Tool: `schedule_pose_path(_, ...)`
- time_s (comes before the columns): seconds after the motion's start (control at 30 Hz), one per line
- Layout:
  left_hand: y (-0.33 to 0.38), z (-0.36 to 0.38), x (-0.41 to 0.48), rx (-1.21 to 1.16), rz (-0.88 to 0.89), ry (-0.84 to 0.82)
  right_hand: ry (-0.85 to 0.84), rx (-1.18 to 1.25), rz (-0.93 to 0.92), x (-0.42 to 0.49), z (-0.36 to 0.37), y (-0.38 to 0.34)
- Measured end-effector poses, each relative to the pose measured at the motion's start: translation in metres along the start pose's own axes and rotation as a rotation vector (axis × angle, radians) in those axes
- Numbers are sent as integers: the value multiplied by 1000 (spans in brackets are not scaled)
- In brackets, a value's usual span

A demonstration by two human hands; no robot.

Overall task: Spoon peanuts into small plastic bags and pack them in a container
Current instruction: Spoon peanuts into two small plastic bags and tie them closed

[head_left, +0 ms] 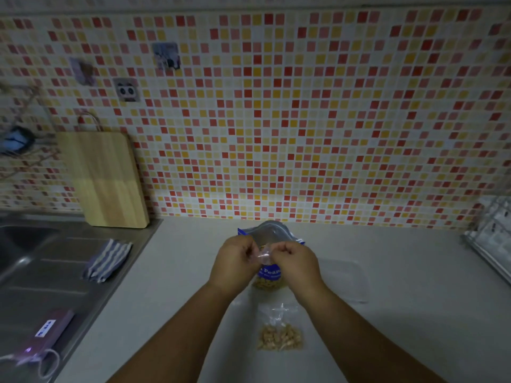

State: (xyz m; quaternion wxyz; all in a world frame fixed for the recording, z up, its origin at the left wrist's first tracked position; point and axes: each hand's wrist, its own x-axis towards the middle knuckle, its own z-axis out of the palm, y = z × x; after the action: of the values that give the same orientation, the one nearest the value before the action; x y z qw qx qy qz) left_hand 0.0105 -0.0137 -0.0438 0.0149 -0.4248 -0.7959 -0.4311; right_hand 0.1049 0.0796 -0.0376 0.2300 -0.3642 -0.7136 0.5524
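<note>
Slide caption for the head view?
Left hand and right hand pinch a small clear plastic bag in front of the open blue peanut pouch; a filled clear bag lies nearer.

Overall level: dim and underexposed, colours muted.
Light spread: tiled wall (pixel 276 106) brightest at centre; counter (pixel 414 272) greyer; lower corners darkest.
Shadows: soft, no hard edges; sink (pixel 27 244) in deep shade; a tonal step crosses the cutting board (pixel 105 183) midway.
Glare: faint glints on the small plastic bag (pixel 262 257); one lit spot on the purple device (pixel 52 330).
Blur: left edge smeared; wall stickers (pixel 125 89) soft; rack (pixel 492 239) at right indistinct.
Distortion: wide-angle; tile rows bow toward the edges.
</note>
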Motion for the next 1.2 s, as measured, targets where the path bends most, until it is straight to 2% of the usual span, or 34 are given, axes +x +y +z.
schedule_pose_path(0.2,13,-9,6,-178,25,-203,-29,-90,-43,15,-14,-15)
schedule_pose_path(0.3,15,-12,16,-146,17,-201,-24,-110,-63,21,-16,-17)
schedule_pose_path(0.4,16,-15,27,-60,87,-239,25,-146,-108,26,-17,-21)
schedule_pose_path(0.5,15,-19,36,-45,142,-302,44,-135,-101,29,-16,-28)
schedule_pose_path(0.73,1,-24,54,21,134,-342,55,-165,-59,41,-8,-39)
schedule_pose_path(0.9,-5,-26,61,47,158,-304,70,-151,-35,43,0,-43)
schedule_pose_path(1.07,-6,-33,66,-14,136,-321,50,-320,-143,46,-3,-47)
schedule_pose_path(1.1,-7,-34,67,-17,121,-321,39,-429,-153,49,-4,-47)
schedule_pose_path(1.2,-12,-35,68,-27,75,-346,-74,-1027,-171,55,-6,-48)
